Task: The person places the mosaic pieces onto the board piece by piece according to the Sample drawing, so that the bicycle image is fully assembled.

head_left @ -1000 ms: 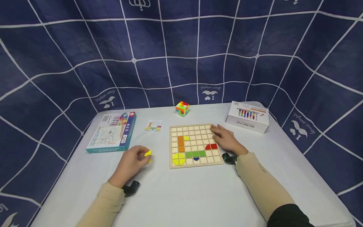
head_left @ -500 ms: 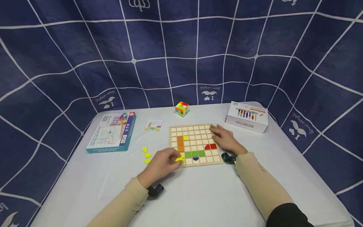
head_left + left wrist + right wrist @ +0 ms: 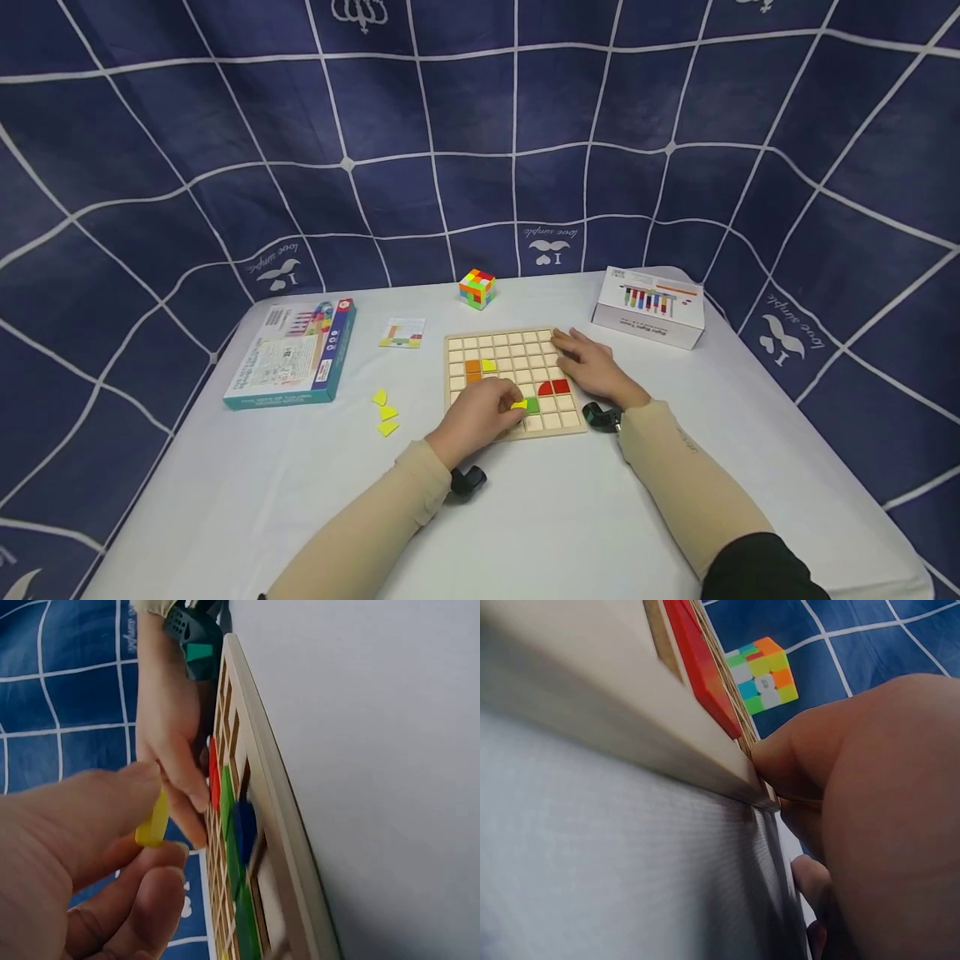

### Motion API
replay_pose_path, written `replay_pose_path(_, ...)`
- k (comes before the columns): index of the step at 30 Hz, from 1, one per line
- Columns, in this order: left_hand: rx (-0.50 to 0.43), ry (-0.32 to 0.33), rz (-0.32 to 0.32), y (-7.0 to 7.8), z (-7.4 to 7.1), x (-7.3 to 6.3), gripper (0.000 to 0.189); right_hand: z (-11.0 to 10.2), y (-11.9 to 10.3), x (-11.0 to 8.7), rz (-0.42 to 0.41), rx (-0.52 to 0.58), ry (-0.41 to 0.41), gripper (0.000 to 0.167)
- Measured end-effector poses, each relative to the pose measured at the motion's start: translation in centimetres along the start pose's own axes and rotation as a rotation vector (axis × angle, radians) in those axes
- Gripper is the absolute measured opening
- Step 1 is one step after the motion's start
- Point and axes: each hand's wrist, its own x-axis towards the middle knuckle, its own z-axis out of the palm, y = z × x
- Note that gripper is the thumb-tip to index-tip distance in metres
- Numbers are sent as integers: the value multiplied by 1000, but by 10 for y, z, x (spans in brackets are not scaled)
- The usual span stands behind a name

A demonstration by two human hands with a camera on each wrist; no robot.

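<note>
My left hand [image 3: 480,414] pinches a small yellow tile [image 3: 154,823] between thumb and finger, above the lower part of a wooden grid board [image 3: 517,350]. Fingers of my right hand [image 3: 595,368] rest on the board's right rim, fairly straight. On the grid lie orange tiles [image 3: 472,367], a yellow tile [image 3: 489,365], red tiles [image 3: 561,387] and green tiles [image 3: 231,817]. A blue tile [image 3: 244,831] shows near the front edge in the left wrist view. In the head view my left hand hides the board's lower left part.
Several loose yellow tiles [image 3: 387,412] lie left of the board. Behind them is a pattern card [image 3: 402,332]. A flat teal-edged box [image 3: 292,354] lies at left, a puzzle cube [image 3: 477,288] at the back and a white box [image 3: 649,307] at right.
My left hand, with a yellow tile, has moved right from beside the loose tiles, past the yellow circle, to above the green row. The right hand has stayed at the board's rim.
</note>
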Motion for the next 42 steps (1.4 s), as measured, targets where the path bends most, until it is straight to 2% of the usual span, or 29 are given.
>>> replay_pose_path(4, 63, -6, 15, 10, 8, 14, 18, 0, 0, 0, -11, -3, 10, 50)
replay_pose_path(9, 193, 29, 67, 20, 19, 28, 17, -1, 0, 0, -14, -2, 15, 50)
replay_pose_path(13, 287, 49, 107, 25, 27, 34, 17, 0, 1, 0, -9, 2, 12, 50)
replay_pose_path(18, 343, 54, 128, 26, 33, 38, 16, 0, 2, 0, -12, 2, 18, 50)
replay_pose_path(23, 367, 60, 136, 26, 38, 41, 17, 1, 3, 1, -17, -4, 24, 50)
replay_pose_path(31, 329, 52, 127, 28, 40, 39, 6, 0, 2, 2, -17, -1, 19, 50)
replay_pose_path(42, 346, 62, 144, 31, 39, 36, 11, -2, -1, 0, -15, -5, 18, 50)
